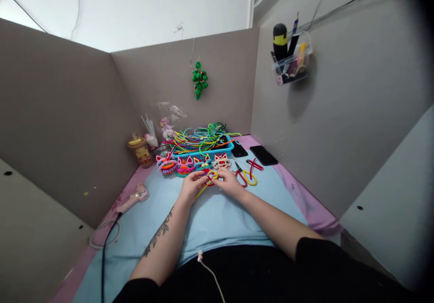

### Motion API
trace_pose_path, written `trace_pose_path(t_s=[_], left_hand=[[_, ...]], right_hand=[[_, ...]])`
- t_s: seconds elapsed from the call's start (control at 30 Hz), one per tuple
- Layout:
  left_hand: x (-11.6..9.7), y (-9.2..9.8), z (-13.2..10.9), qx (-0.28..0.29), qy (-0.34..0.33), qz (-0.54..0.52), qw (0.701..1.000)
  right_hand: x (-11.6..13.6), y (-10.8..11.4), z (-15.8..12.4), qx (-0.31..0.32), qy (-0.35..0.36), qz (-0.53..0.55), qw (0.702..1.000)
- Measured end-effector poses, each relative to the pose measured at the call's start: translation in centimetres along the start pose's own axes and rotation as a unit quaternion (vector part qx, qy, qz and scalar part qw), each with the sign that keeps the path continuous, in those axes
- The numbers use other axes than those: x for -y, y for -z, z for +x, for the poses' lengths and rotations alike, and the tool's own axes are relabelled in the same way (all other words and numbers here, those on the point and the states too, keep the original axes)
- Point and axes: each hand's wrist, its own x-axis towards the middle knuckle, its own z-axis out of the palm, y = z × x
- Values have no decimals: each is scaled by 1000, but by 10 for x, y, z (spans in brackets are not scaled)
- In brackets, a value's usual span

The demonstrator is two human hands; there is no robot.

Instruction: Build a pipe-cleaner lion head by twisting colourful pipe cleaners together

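Between my two hands is a small pipe-cleaner piece [212, 175] in yellow, red and purple. My left hand [192, 186] is closed, pinching its left side, and a yellow pipe-cleaner end [202, 190] trails down beside the fingers. On the other side my right hand [228, 183] pinches the piece, fingers closed. My fingers cover part of it. Just beyond stand several fuzzy animal-face pieces, among them a pink-orange one [166, 164], a pink-teal one [185, 166] and a cream-red one [221, 161]. Scissors with red and yellow handles [249, 179] lie right of my right hand.
A blue tray [203, 152] of many pipe cleaners stands at the back. A small red-handled tool [255, 164] and a dark phone [263, 155] lie on the right. A pink glue gun [135, 198] with its cord and a brown-lidded cup [140, 151] are on the left. Grey partitions [183, 86] enclose the table.
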Motion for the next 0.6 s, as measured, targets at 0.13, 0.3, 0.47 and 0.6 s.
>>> trace_pose_path(t_s=[0.13, 0.3, 0.47, 0.6], left_hand=[[-4, -2, 0, -57, -13, -50, 997], [-11, -4, 2, -129, -15, -131, 983], [-9, -4, 2, -149, 10, -144, 978], [-5, -4, 4, -139, 9, -152, 978]], right_hand=[[-1, 1, -3, -59, -2, -24, 998], [3, -10, -13, 35, 88, -61, 994], [5, -34, -17, 183, 93, -69, 976], [4, -40, -16, 183, 102, -111, 971]])
